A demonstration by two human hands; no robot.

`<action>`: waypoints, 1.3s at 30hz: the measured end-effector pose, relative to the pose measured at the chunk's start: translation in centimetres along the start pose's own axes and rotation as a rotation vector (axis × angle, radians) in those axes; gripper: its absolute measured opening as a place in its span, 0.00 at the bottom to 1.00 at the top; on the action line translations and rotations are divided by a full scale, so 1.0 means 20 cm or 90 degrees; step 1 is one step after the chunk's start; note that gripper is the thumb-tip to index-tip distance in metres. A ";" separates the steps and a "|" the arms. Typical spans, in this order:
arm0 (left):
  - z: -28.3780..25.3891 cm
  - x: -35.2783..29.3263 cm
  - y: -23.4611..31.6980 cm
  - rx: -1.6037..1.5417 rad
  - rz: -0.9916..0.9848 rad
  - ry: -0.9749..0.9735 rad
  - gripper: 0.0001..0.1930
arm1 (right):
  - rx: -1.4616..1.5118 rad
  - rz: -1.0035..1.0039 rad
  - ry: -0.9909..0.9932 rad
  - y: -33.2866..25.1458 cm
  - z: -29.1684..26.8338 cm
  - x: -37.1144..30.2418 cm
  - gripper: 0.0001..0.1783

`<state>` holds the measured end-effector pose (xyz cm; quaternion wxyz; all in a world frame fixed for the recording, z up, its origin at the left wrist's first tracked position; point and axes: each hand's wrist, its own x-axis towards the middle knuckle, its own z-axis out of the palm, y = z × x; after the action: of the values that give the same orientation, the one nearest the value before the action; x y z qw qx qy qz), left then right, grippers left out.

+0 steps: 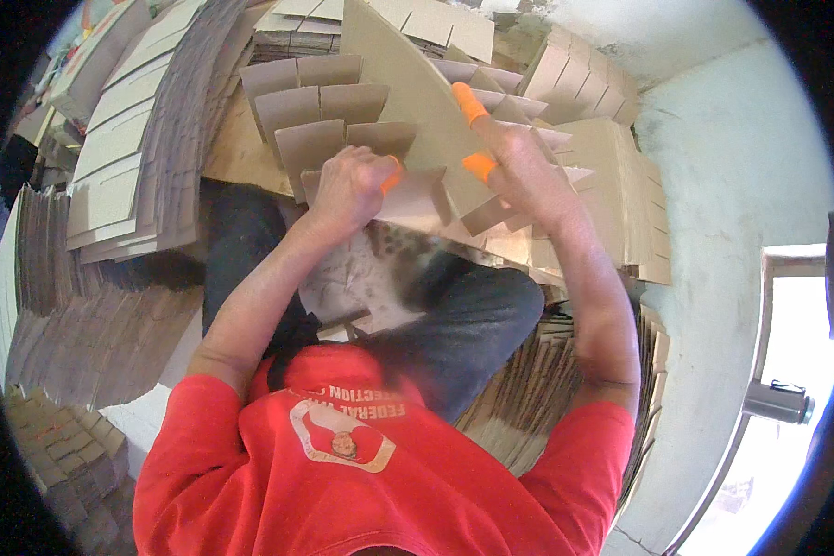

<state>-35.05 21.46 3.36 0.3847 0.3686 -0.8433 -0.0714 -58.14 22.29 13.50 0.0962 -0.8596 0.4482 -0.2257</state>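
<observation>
In front of me stands a partly interlocked cardboard divider [306, 144], its slotted cross strips upright in rows. A long, flat cardboard strip [394, 83] runs through the middle of the rows, tilted away from me. My right hand [519, 171] grips this long strip from its right side, with orange covers on the fingers that show. My left hand [350, 190] is closed at the near end of the divider, pinching a cross strip [422, 195]; an orange cover shows on one finger. Its other fingertips are hidden behind the hand.
Tall stacks of slotted cardboard sheets [125, 139] stand on the left, with more bundles [621, 185] at the right. Further cardboard piles [528, 380] lie by my bent legs. A pale wall [723, 148] and a bright doorway [788, 324] bound the right side.
</observation>
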 end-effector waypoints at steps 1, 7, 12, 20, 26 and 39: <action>0.01 0.01 0.01 -0.011 0.004 0.003 0.06 | -0.003 -0.005 0.013 0.05 0.02 -0.04 0.45; 0.02 -0.03 -0.04 -0.002 -0.042 0.014 0.06 | 0.059 0.271 0.043 -0.18 -0.08 -0.06 0.42; -0.01 -0.01 -0.01 -0.028 -0.039 0.012 0.07 | 0.405 0.401 0.182 -0.04 0.25 -0.34 0.38; -0.02 -0.01 -0.02 -0.018 -0.005 0.009 0.07 | 0.207 0.452 0.174 -0.01 0.54 -0.36 0.09; -0.10 0.06 -0.01 -0.045 0.019 0.048 0.10 | 0.019 0.327 -0.154 0.15 0.24 -0.51 0.13; -0.10 0.24 -0.27 0.073 -0.085 -0.173 0.04 | -0.177 0.106 -0.023 -0.11 -0.03 0.11 0.32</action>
<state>-32.67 14.69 5.48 0.2401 0.4321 -0.8637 -0.0980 -55.80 21.83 15.41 0.0029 -0.8283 0.5432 -0.1371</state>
